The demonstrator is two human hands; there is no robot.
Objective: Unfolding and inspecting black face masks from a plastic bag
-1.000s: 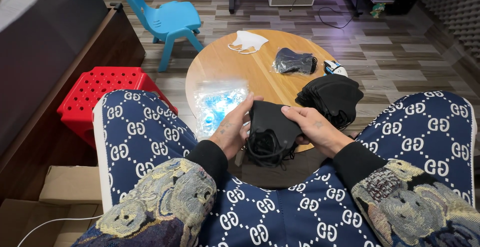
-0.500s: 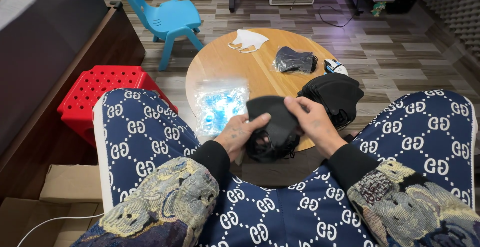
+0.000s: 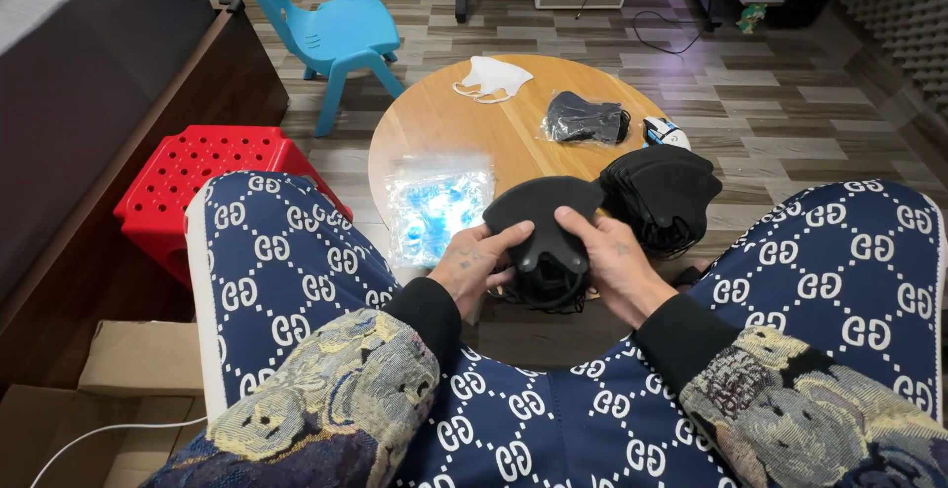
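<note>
Round wooden bench (image 3: 444,122): stack of black masks (image 3: 664,195) at its right edge, clear bag of blue masks (image 3: 437,206) at the near left edge, bagged dark mask (image 3: 585,119) and white mask (image 3: 492,78) toward the far edge. Black mask (image 3: 545,241) held over the near edge between both hands. Left hand (image 3: 474,266) and right hand (image 3: 614,263) have their fingers clamped on its sides, thumbs on top.

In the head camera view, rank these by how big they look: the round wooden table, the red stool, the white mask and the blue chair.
1. Round wooden table
2. Red stool and blue chair: look alike, and the chair is farther off and cropped, so unranked
3. White mask
</note>
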